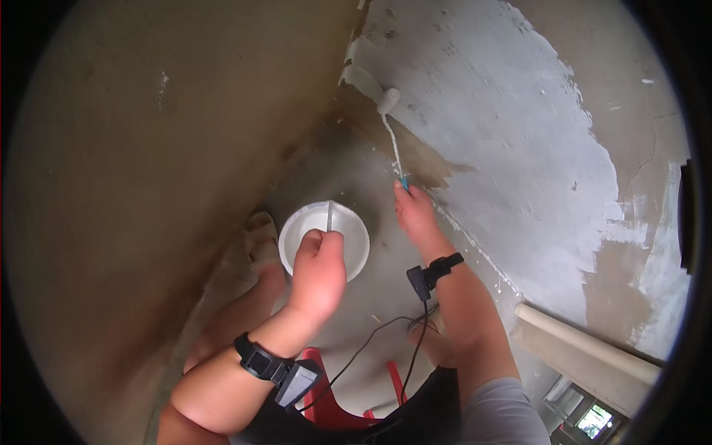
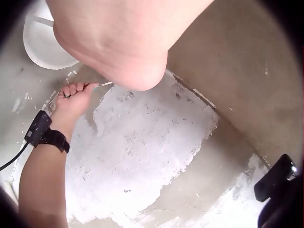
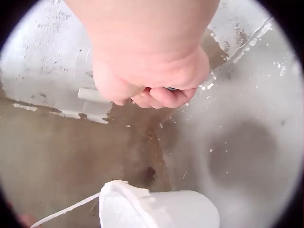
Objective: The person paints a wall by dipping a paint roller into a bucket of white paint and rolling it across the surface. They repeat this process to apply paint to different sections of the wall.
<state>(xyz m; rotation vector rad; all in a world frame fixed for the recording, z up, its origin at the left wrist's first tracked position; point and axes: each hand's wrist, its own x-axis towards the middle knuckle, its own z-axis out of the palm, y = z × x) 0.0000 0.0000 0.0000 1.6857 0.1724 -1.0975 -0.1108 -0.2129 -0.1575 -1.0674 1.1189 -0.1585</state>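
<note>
My right hand (image 1: 417, 215) grips the blue handle of a paint roller (image 1: 388, 101), whose white head lies against the partly white-coated wall near the corner. In the right wrist view the fingers (image 3: 159, 97) curl round that handle and the roller head (image 3: 92, 95) shows beyond them. My left hand (image 1: 320, 271) holds a thin handle or stick that reaches to the rim of a white bucket (image 1: 362, 251); what exactly it is, I cannot tell. White liquid or coating shows inside the bucket.
Bare brownish wall (image 1: 148, 148) rises on the left. A sandalled foot (image 1: 261, 236) is beside the bucket. Red stool parts (image 1: 322, 400) and black cables lie below, and a pale ledge (image 1: 586, 341) runs along the lower right.
</note>
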